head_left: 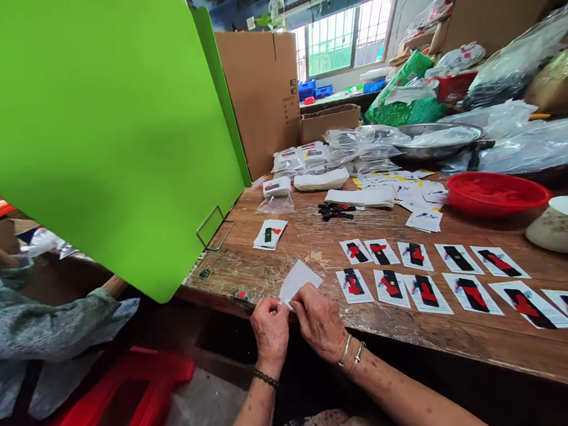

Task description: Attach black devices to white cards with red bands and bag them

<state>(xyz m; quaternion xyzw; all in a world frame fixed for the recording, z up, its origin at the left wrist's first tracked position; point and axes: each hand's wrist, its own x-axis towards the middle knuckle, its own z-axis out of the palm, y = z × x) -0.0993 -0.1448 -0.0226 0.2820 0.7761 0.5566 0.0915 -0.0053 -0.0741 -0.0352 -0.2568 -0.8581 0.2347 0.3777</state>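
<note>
One thin white paper-like sheet [299,278], over the front edge of my brown wooden bench [238,261], my left hand [269,325] and right hand [319,320] both pinching its near end. Probably feather-light, bendy and easy to crease, so I'd grip just the edges, softly.

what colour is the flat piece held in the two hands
White; the flat piece shows best in the head view, the only one.

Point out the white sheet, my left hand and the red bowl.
White sheet [300,279]: head view, its visible face.
Left hand [270,329]: head view, its back.
Red bowl [498,208]: head view, outer wall.
</note>
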